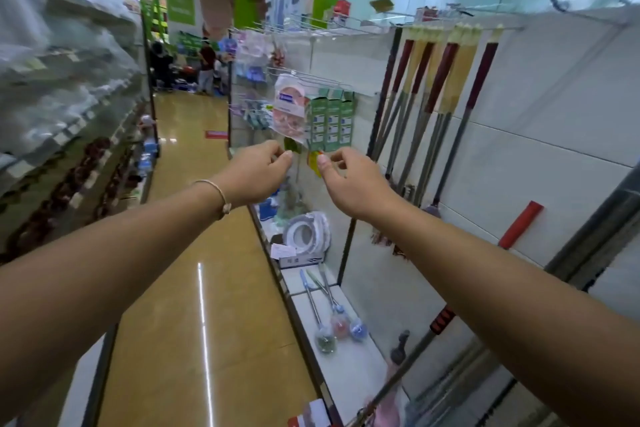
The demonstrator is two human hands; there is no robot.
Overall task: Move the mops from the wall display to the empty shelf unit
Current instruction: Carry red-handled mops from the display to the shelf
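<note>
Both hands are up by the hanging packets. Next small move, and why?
Probably swing the right hand rightward to the nearest mop handle and grip it. The mops hang to the right with neither hand on them. The right hand and the left hand both hover by the hanging packets with fingers curled. Whether they pinch anything is unclear.

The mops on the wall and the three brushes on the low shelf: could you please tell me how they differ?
The mops hang from a top rail; the brushes lie flat on the white shelf. The mops are long, with dark red and tan sleeves; the brushes are far shorter, with pale handles and round green, pink and blue heads. Both have thin metal shafts.
</note>
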